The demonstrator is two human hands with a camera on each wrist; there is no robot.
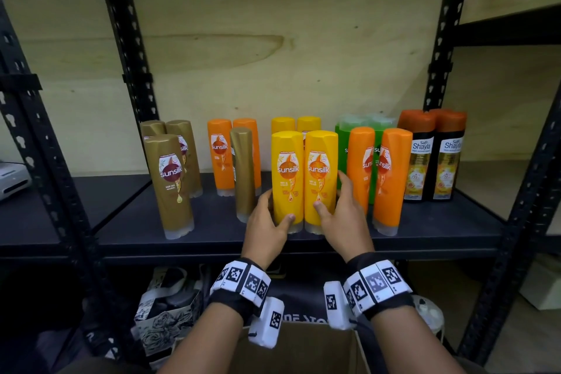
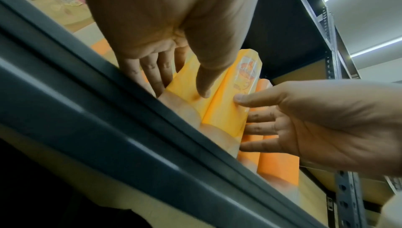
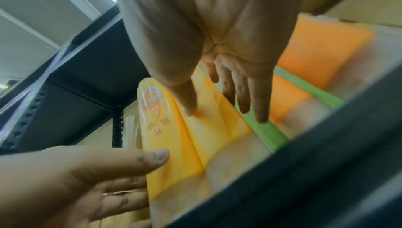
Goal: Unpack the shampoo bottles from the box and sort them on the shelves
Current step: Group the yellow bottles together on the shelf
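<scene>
Yellow bottles [image 1: 304,179] upright between both hands, left hand [image 1: 267,218] and right hand [image 1: 343,215], fingers straight, fingertips hidden behind.

Dark shelf [image 1: 212,226] — upright shampoo bottles [image 1: 305,179].

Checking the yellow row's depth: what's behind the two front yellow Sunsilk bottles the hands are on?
Behind the front yellow Sunsilk bottles, two more yellow bottles show only their tops; their bodies are covered. Anything further back is hidden.

Both forearms are extended forward; the left hand [image 1: 267,218] and right hand [image 1: 341,215] are held flanking the yellow bottles [image 1: 303,179], fingers straight, thumbs pressed against their fronts.
</scene>
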